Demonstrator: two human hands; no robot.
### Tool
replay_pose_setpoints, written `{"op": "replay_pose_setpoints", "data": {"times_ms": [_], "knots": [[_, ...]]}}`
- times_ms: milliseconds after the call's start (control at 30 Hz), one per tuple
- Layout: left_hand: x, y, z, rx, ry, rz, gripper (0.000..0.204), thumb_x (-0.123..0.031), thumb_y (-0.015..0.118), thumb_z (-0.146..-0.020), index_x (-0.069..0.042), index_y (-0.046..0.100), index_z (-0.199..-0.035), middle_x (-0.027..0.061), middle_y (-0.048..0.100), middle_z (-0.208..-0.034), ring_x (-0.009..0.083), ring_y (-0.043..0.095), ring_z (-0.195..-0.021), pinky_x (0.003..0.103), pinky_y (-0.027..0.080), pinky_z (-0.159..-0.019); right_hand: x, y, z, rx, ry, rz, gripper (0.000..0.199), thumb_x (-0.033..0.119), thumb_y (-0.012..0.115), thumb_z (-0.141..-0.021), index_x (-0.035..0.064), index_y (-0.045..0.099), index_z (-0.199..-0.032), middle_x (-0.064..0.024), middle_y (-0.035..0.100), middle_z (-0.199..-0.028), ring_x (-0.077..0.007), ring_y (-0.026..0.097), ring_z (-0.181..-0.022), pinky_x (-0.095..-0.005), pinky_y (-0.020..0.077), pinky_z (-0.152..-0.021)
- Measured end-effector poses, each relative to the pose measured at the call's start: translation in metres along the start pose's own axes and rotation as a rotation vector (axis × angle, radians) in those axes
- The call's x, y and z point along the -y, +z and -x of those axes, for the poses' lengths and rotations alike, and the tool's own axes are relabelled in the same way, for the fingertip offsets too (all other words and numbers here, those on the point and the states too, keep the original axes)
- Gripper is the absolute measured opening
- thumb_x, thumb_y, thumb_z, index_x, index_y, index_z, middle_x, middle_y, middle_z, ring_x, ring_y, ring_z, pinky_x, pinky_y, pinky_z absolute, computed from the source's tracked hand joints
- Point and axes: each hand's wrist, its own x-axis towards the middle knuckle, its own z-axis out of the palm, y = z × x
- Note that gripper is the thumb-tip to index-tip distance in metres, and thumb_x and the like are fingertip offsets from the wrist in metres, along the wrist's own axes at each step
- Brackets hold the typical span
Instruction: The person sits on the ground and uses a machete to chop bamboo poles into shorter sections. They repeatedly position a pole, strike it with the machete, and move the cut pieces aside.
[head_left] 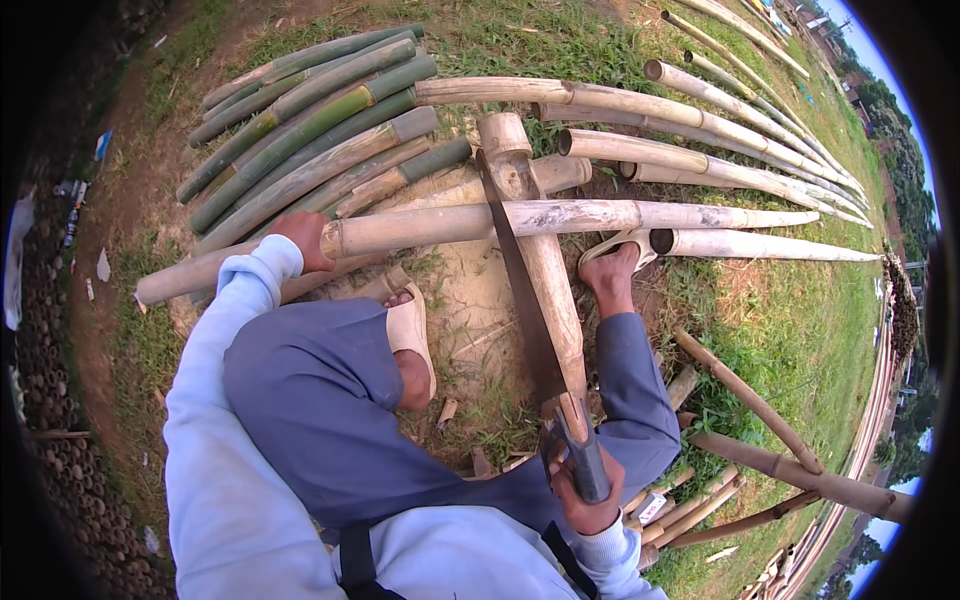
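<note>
A long pale bamboo pole [590,215] lies crosswise in front of me, over a thicker bamboo piece [548,285] that runs away from me and has a notch cut near its far end. My left hand [302,240] is closed around the pole left of the crossing. In my right hand [588,492] is the black and wooden handle of a handsaw, gripped near my right knee. The dark saw blade [525,290] points away from me, on edge against the pole beside the crossing. How deep its teeth sit in the bamboo cannot be seen.
Several green and tan bamboo lengths [300,130] lie stacked at the far left. Long poles [720,125] stretch off to the right. My sandalled feet rest on both sides of the sawdust-covered ground [465,300]. A bamboo frame [770,455] stands at the near right.
</note>
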Motion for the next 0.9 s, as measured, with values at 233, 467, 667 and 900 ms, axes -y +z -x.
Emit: {"op": "replay_pose_setpoints", "data": {"times_ms": [233,467,667,900], "knots": [[0.014,0.006,0.005,-0.023,0.006,0.038,0.06,-0.041,0.082,-0.061,-0.008,0.07,-0.11,0.0206,0.074,-0.103,0.0404,0.069,-0.103,0.05,0.052,-0.096,-0.002,0.008,0.0,0.043,-0.059,-0.018,0.03,-0.001,0.07,-0.085,-0.0012,0.067,-0.116,-0.0066,0.068,-0.085,-0.0125,0.064,-0.078,-0.0275,0.0506,-0.074],[-0.022,0.009,-0.037,-0.001,0.07,0.029,0.064,-0.041,0.082,-0.06,-0.008,0.07,-0.113,0.0222,0.073,-0.107,0.0405,0.069,-0.104,0.05,0.053,-0.096,-0.019,0.003,-0.015,-0.039,0.026,-0.048,0.036,0.0,0.073,-0.085,-0.0033,0.066,-0.12,-0.0091,0.068,-0.087,-0.014,0.065,-0.08,-0.0275,0.0504,-0.075],[0.012,0.004,-0.002,-0.035,-0.016,0.007,0.064,-0.041,0.083,-0.06,-0.006,0.069,-0.112,0.0232,0.073,-0.106,0.0415,0.069,-0.102,0.05,0.053,-0.095,-0.012,0.001,0.016,0.031,0.043,-0.062,0.033,0.0,0.07,-0.085,-0.0033,0.066,-0.118,-0.0079,0.069,-0.088,-0.0123,0.065,-0.083,-0.0277,0.0506,-0.078],[-0.02,0.007,-0.032,-0.017,0.063,0.021,0.065,-0.041,0.083,-0.06,-0.005,0.07,-0.113,0.0233,0.073,-0.105,0.042,0.069,-0.102,0.05,0.054,-0.094,-0.037,0.015,-0.031,-0.189,-0.113,0.045,0.016,-0.002,0.069,-0.087,0.0,0.061,-0.1,-0.0007,0.061,-0.076,-0.0089,0.058,-0.069,-0.0256,0.0457,-0.065]]}}
